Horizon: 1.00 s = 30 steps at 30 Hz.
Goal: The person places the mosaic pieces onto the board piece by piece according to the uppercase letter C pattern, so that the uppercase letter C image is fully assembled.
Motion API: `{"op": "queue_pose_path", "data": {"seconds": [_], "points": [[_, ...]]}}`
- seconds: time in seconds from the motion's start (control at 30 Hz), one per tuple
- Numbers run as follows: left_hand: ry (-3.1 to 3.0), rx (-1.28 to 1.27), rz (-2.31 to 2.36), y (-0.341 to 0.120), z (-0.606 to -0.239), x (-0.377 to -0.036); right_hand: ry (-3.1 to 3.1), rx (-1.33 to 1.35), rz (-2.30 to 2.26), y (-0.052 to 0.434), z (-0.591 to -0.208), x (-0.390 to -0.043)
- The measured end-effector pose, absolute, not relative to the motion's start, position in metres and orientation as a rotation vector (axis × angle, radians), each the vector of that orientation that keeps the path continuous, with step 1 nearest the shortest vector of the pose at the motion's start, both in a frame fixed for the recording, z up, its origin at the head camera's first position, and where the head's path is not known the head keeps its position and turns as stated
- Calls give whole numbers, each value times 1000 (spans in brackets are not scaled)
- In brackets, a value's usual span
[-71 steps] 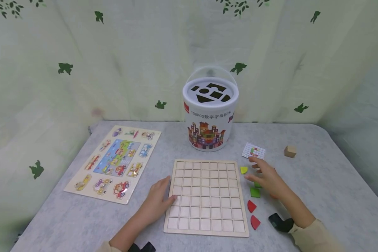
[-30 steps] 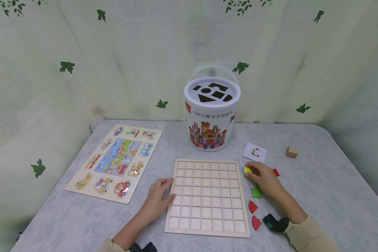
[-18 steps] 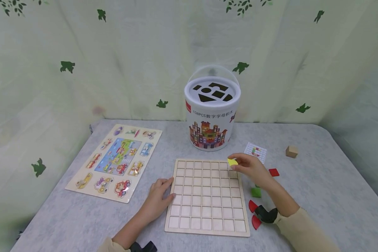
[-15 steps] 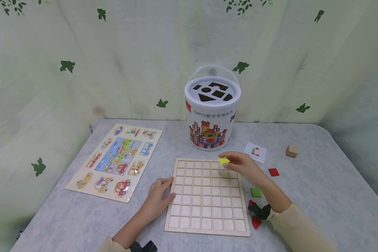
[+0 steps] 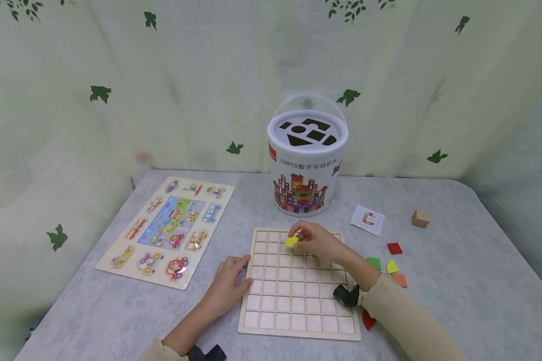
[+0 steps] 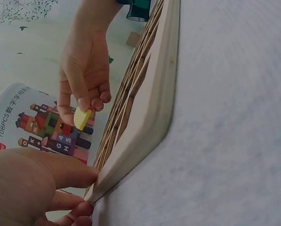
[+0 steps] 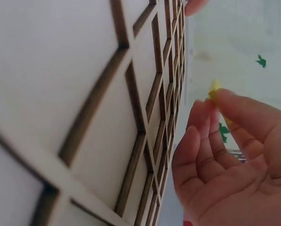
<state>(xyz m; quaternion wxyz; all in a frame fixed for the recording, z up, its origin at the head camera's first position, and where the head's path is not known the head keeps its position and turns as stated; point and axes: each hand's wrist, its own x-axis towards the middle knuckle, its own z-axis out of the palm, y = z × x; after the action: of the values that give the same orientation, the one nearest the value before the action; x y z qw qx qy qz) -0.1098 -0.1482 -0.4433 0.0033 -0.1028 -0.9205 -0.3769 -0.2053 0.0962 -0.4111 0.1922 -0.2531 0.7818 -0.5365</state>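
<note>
A wooden grid board [image 5: 298,334] with square recesses lies flat on the table. My left hand [image 5: 228,281] holds its left edge, thumb over the frame and fingers against the side, as the left wrist view shows. Over the far part of the grid, my right hand [image 5: 318,243] pinches a yellow rounded tile [image 5: 291,241] between thumb and fingertips. The left wrist view shows that yellow tile [image 6: 82,117] tilted and raised above the recesses. In the right wrist view the thumb covers most of it.
Right of the board lie red [image 5: 395,248], green [image 5: 373,263], yellow [image 5: 392,266] and orange [image 5: 399,280] tiles, partly behind the right arm. A pattern card [image 5: 367,219] and wooden cube [image 5: 420,218] sit farther back. A bucket [image 5: 304,165] stands behind; a picture puzzle [image 5: 162,235] lies left.
My right hand has picked up the yellow tile from beside the board and carried it left over the far rows. The left hand has stayed at the board's edge.
</note>
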Motion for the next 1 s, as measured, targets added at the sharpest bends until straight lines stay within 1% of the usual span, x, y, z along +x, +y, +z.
{"op": "queue_pose_path", "data": {"seconds": [0.23,0.63,1.0], "points": [[-2883,-321,-1165,-148,-443,-110,2338,-735,-1377,94,-424,-209],[-2872,-335,-1204,-149,-444,-111,2490,-800,-1183,88,-428,-207],[-2858,-414,-1326,-153,-446,-112,2530,-861,-1095,84,-426,-206]]}}
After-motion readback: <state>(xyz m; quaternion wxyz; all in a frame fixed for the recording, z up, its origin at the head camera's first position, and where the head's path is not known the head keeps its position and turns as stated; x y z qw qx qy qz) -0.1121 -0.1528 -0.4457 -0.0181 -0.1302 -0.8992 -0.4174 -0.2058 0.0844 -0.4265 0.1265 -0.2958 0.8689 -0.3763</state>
